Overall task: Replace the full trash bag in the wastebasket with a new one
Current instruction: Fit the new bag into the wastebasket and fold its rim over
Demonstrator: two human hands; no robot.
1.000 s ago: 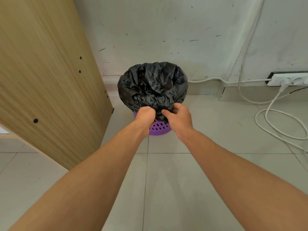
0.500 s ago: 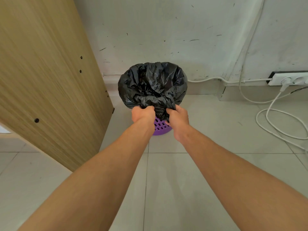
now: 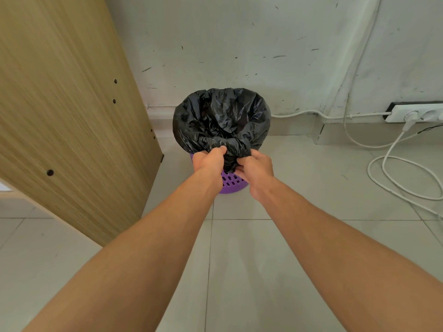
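Down at the six o'clock edge of the scene two bare forearms reach forward over the pale tiled floor [image 3: 239, 259] and meet at the near rim of the bin. The left hand [image 3: 209, 161] is curled into a fist around a bunch of black plastic, and the right hand [image 3: 256, 169], just beside it at three o'clock, pinches the same gathered fold with its fingers tucked under. Between and below the two hands shows a slice of the purple wastebasket [image 3: 231, 184], its slotted wall visible only on the near side; it stands on the floor close to the wall. The black trash bag [image 3: 221, 121] drapes over the rim and hangs down the outside, its mouth gaping toward twelve o'clock. What lies inside is too dark to make out.

My reading is that the first step is in hand: freeing the old bag's edge from the rim. Next, the fold likely needs working round the rim so the bag can be lifted out without dragging the light basket along.

At nine o'clock stands a wooden panel [image 3: 72, 116]; at two o'clock a white power strip [image 3: 417, 113] sits on the skirting with white cables [image 3: 393, 173] looping over the floor, well apart from the bin.
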